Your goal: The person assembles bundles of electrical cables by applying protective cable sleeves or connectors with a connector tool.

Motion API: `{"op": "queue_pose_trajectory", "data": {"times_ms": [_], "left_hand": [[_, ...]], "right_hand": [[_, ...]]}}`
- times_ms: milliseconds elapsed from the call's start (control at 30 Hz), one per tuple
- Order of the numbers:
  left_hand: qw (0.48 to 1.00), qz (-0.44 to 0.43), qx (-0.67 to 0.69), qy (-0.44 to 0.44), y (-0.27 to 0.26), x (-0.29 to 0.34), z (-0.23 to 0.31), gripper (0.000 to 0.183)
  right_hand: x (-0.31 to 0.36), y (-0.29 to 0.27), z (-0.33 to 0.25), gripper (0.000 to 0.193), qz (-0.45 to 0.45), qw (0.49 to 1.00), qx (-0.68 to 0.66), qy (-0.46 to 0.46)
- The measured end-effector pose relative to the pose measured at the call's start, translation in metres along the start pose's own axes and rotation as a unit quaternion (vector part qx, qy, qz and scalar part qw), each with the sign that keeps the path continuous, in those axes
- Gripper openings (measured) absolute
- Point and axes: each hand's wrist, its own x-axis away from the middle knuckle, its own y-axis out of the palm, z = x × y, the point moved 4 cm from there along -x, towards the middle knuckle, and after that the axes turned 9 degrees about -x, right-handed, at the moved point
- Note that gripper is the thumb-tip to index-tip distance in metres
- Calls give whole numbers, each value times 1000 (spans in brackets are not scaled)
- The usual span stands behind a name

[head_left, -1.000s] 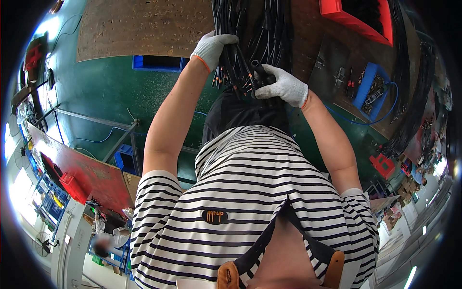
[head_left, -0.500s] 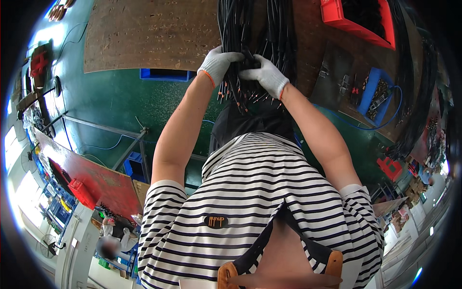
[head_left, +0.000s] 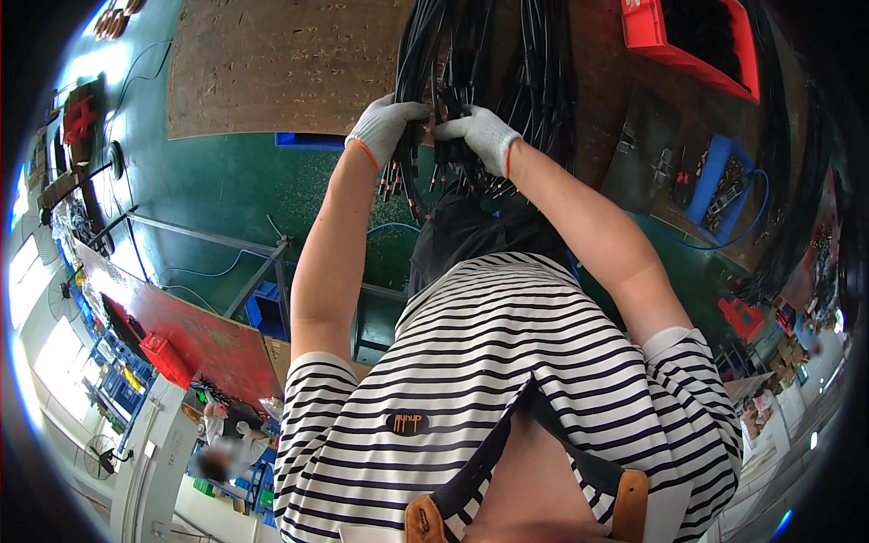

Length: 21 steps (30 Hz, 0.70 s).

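A thick hank of black cables (head_left: 419, 54) hangs over the near edge of the brown wooden table, its lower ends showing small orange and pale tips. My left hand (head_left: 386, 127), in a white knitted glove with an orange cuff, is closed round the left part of this hank. Gloved the same way, my right hand (head_left: 484, 138) pinches black cables in the middle, with its thumb and fingers pointing left. A narrow gap separates the two hands. More black cables (head_left: 548, 100) hang to the right, behind my right hand. Exactly which strands each hand grips is partly hidden.
A red bin (head_left: 692, 56) with black parts sits at the far right of the table (head_left: 272, 68). Nearer stands a blue tray (head_left: 715, 181) of small metal parts, with a blue hose beside it. Another person (head_left: 231, 452) is at the lower left.
My hands have moved apart, the left one going left with its part of the hank. A gap has opened between the cables, and the view has shifted slightly.
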Motion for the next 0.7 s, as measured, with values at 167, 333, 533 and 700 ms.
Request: {"op": "queue_pose_trajectory", "data": {"times_ms": [167, 333, 533, 700], "left_hand": [[999, 3, -35, 2, -3, 7, 10, 27], [996, -2, -94, 2, -6, 6, 15, 24], [994, -10, -104, 20, -15, 5, 13, 23], [989, -7, -146, 19, -19, 8, 19, 26]], "right_hand": [[3, 1, -2, 66, 69, 995, 29, -62], [-19, 9, -14, 67, 79, 987, 106, -95], [-38, 13, -6, 61, 97, 988, 62, -101], [-56, 12, -14, 56, 229, 939, 241, -84]]}}
